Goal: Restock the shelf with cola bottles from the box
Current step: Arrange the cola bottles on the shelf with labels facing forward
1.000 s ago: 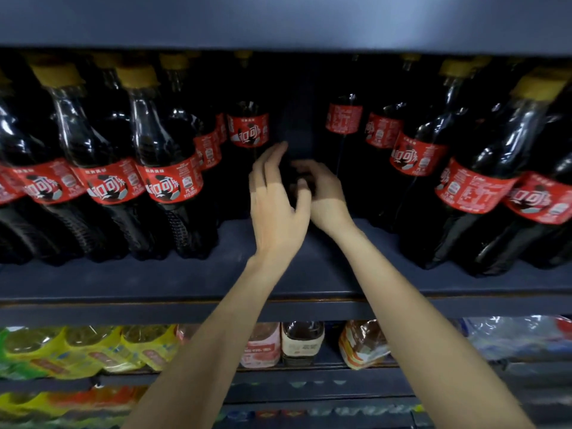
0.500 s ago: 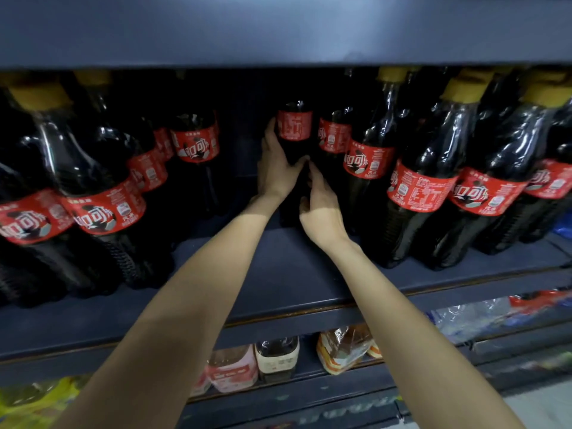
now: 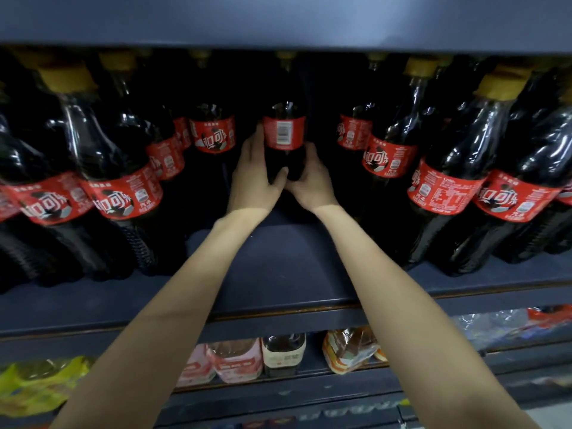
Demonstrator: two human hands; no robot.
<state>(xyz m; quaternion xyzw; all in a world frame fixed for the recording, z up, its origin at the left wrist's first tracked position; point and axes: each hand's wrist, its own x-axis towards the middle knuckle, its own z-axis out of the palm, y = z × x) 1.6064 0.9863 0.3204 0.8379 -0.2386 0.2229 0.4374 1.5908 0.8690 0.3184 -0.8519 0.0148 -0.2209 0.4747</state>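
Observation:
A cola bottle (image 3: pixel 284 131) with a red label, barcode facing me, stands upright deep in the middle gap of the dark shelf (image 3: pixel 278 274). My left hand (image 3: pixel 252 178) grips its left side and my right hand (image 3: pixel 309 181) grips its lower right side, thumbs meeting in front. Rows of cola bottles with yellow caps stand to the left (image 3: pixel 117 187) and to the right (image 3: pixel 445 187) of the gap. The box is not in view.
The upper shelf board (image 3: pixel 278 20) hangs low over the bottle caps. The shelf below carries pink-labelled bottles (image 3: pixel 235 360), a brown bottle (image 3: pixel 283 354), orange packs (image 3: pixel 349 351) and yellow packs (image 3: pixel 40 382).
Both hands have closed round the bottle at the back of the gap, and it now stands centred with its barcode towards me. The view has shifted.

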